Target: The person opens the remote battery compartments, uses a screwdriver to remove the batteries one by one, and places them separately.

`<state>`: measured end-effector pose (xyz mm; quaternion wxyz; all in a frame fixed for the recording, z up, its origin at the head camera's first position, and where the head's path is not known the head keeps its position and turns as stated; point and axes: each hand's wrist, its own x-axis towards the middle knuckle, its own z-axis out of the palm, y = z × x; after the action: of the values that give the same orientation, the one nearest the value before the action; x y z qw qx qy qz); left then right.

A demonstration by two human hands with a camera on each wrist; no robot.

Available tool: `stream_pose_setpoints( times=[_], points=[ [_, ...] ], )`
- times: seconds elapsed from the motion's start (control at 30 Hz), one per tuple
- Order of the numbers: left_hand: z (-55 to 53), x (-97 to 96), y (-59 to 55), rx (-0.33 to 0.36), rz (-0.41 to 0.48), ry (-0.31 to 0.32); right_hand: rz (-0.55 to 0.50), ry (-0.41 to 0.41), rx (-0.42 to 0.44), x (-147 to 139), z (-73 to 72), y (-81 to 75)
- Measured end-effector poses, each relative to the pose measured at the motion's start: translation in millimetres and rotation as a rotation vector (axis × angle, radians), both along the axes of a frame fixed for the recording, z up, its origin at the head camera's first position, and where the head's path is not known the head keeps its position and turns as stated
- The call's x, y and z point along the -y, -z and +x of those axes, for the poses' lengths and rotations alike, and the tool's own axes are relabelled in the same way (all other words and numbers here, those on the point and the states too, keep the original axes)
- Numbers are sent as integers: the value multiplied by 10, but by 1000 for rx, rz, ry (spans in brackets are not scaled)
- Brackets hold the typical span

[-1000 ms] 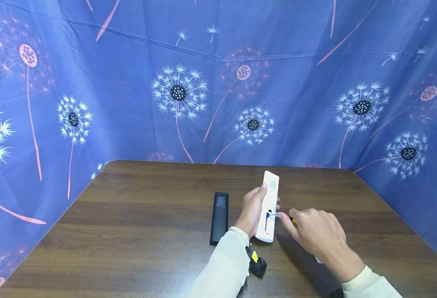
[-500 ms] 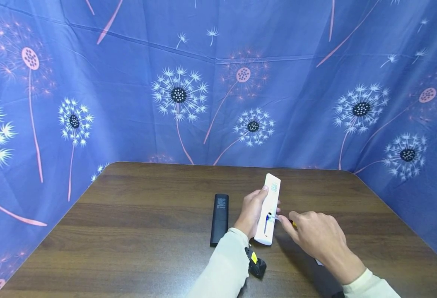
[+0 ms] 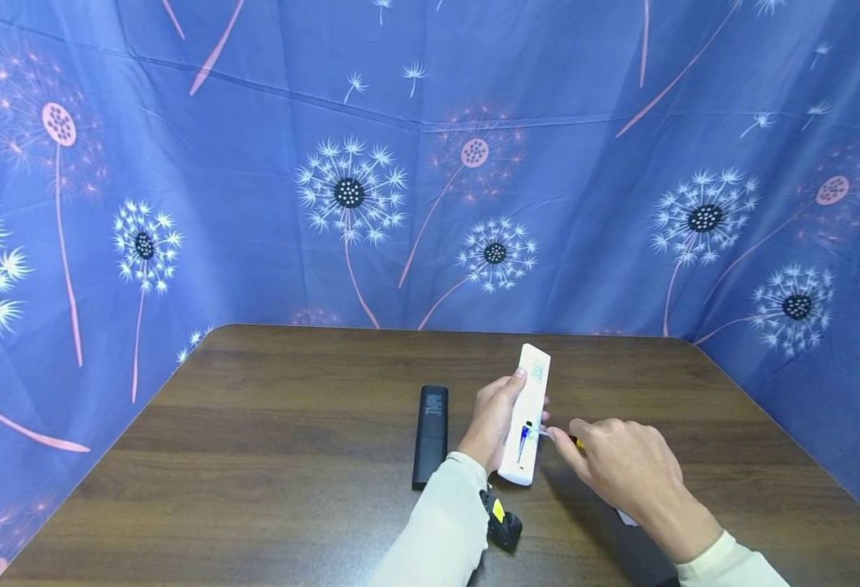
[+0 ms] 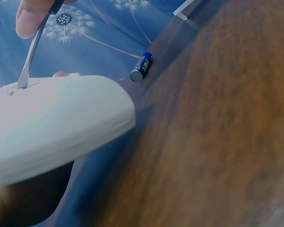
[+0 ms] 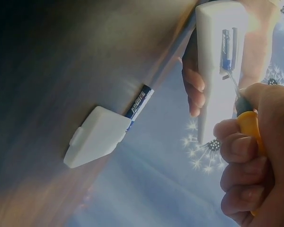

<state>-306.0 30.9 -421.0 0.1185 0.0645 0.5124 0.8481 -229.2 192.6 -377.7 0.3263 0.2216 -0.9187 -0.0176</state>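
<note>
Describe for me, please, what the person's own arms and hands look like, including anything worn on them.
The left sleeve and right sleeve are long, plain and pale cream, reaching the wrists. The left hand and right hand are ungloved. At the left cuff sits a black device with a yellow patch; a dark piece shows by the right cuff, mostly hidden.

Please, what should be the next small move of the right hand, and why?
Probably, the right hand should gently lever up the battery in the remote with the screwdriver: its tip sits at the battery's blue end, and the cover is off.
</note>
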Motion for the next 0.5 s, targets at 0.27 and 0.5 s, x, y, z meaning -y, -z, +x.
stream_pose_setpoints(
  times=[0.27, 0.5],
  points=[
    [-10, 11, 4, 9, -2, -23, -6, 6, 9, -25, 17, 11],
    [-2, 19, 14, 7, -1, -2, -12, 26, 49, -42, 51, 22]
  ],
)
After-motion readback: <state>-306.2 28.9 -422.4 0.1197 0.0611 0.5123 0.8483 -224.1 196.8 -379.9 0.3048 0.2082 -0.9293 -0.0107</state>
